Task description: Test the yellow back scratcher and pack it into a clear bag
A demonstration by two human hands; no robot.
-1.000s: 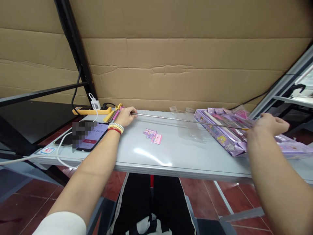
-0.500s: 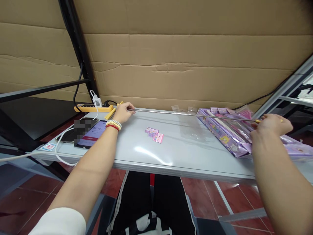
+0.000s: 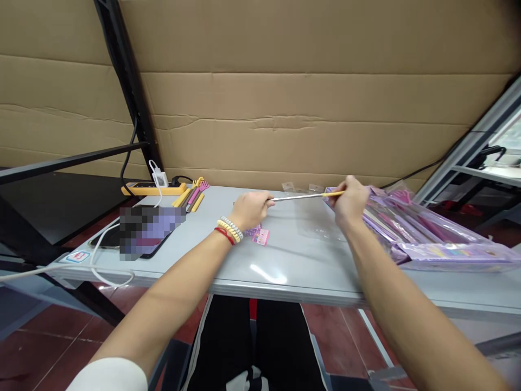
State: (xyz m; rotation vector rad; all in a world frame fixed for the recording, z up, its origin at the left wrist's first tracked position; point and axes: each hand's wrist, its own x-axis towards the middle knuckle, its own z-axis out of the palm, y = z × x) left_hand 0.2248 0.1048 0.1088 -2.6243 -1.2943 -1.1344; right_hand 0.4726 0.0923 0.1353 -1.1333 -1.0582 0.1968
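Observation:
A thin silver telescopic rod (image 3: 299, 197) with a yellow grip end is held level above the grey table (image 3: 285, 260). My left hand (image 3: 250, 209), with bead bracelets at the wrist, pinches the rod's left tip. My right hand (image 3: 350, 202) grips the yellow end. The rod is short now, spanning only the gap between both hands. Small pink and purple cards (image 3: 260, 235) lie on the table just below my left hand.
Purple toy packages (image 3: 427, 233) are stacked at the right. A phone (image 3: 146, 231) with a white cable lies at the left, with a yellow power strip (image 3: 152, 188) and yellow and pink sticks (image 3: 191, 195) behind it. Clear bags (image 3: 301, 188) lie by the cardboard wall.
Both hands have come together toward the table's middle, and the long rod has collapsed to a short length between them.

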